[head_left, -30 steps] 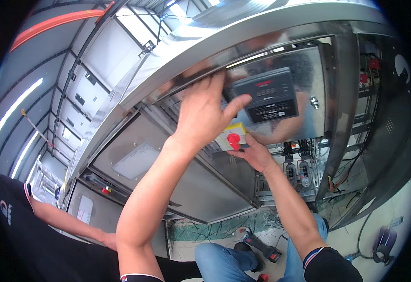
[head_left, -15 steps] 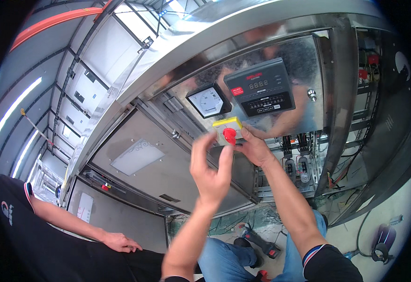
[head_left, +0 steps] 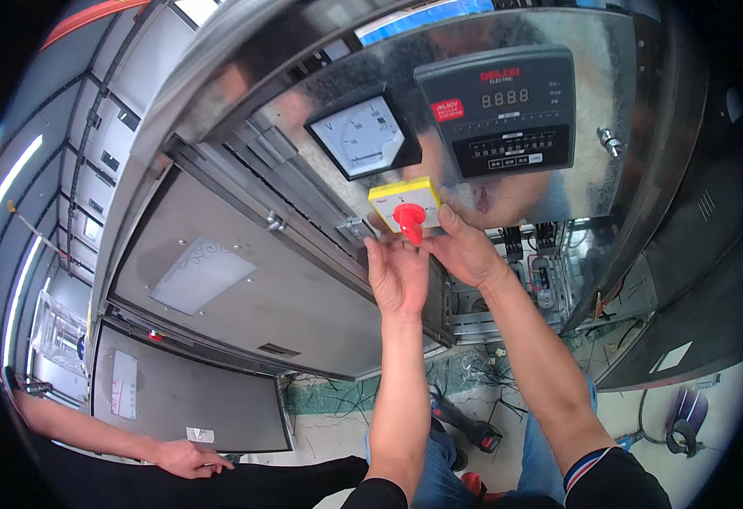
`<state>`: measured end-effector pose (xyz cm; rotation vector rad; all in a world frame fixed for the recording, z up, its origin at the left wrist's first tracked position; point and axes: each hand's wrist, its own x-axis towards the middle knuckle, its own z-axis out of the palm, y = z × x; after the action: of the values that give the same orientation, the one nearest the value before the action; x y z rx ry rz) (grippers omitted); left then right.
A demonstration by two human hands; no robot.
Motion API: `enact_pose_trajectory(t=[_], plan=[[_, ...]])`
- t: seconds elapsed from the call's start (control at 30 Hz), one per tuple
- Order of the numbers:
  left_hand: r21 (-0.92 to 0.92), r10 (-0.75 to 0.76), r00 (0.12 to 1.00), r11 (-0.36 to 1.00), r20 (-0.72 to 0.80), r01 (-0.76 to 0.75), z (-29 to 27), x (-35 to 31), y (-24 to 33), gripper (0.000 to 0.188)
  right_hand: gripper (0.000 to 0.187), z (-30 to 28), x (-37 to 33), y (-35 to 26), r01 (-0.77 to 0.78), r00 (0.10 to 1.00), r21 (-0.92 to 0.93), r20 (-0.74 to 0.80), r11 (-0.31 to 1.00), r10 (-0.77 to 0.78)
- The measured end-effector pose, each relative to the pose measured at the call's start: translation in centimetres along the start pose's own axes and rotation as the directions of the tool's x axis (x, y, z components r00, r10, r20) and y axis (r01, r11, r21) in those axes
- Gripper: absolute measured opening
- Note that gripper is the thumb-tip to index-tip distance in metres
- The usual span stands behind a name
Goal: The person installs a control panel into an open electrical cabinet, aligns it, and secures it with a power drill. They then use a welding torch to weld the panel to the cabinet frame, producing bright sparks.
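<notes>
Head view. Your two forearms rise from the lower edge toward a sheet-metal cabinet door (head_left: 575,161) that stands swung open in front of you. Mounted on its face is a red rotary handle (head_left: 409,220) seated on a yellow square plate (head_left: 403,197), near the door's lower edge.

Your left hand (head_left: 397,276) is raised just below the plate, palm turned toward you, fingers extended and loosely spread; it grips nothing, and its fingertips reach the underside of the plate beside the red handle. Your right hand (head_left: 466,253) sits just to the right of the handle, fingers curled, thumb pointing up along the plate's right edge. Whether the curled fingers pinch the handle or merely rest against it cannot be told, as the contact is hidden behind the hand.

Above and left of the plate is a square analogue meter (head_left: 363,136) with a white dial. To the right of that is a black digital meter (head_left: 500,109) with a row of display digits. Behind the door's lower edge, wiring and terminal blocks (head_left: 532,263) show inside the enclosure.

To the left, a closed grey cabinet panel (head_left: 244,288) fills the middle of the view. At the lower left, another person's hand (head_left: 186,458) rests low against the bottom cabinet.
</notes>
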<state>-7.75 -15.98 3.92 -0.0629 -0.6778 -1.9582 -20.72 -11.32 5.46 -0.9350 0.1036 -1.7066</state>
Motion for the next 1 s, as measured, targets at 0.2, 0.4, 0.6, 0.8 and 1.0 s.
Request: enact_pose_trajectory(t=[0.2, 0.4, 0.6, 0.8, 1.0], plan=[[-0.138, 0.009, 0.999, 0.99, 0.053, -0.002, -0.8, 2.6, 0.3, 0.047, 0.062, 0.0, 0.4, 0.5, 0.016, 0.999, -0.011, -0.035, 1.0, -0.017], [-0.306, -0.082, 0.991, 0.945, 0.107, 0.111, -0.4, 4.5, -3.1, 0.058, 0.055, -1.5, -1.4, -3.3, -0.083, 0.985, -0.18, -0.166, 0.98, 0.053], [-0.208, -0.025, 0.992, 0.977, 0.121, 0.05, -1.4, 4.7, 6.3, 0.086, 0.05, 3.5, 1.8, 0.5, 0.089, 0.99, 0.05, -0.117, 0.995, -0.082], [-0.036, 0.175, 0.983, 0.984, -0.05, -0.177, 3.3, 6.7, 3.0, 0.102, 0.066, 2.9, 0.2, -4.5, 0.032, 0.957, -0.045, -0.287, 0.998, -0.044], [-0.143, -0.003, 0.991, 0.99, -0.137, -0.016, 2.4, 6.8, 3.8, 0.068, 0.064, 3.1, -2.3, -3.3, -0.122, 0.89, -0.174, -0.455, 0.977, 0.031]])
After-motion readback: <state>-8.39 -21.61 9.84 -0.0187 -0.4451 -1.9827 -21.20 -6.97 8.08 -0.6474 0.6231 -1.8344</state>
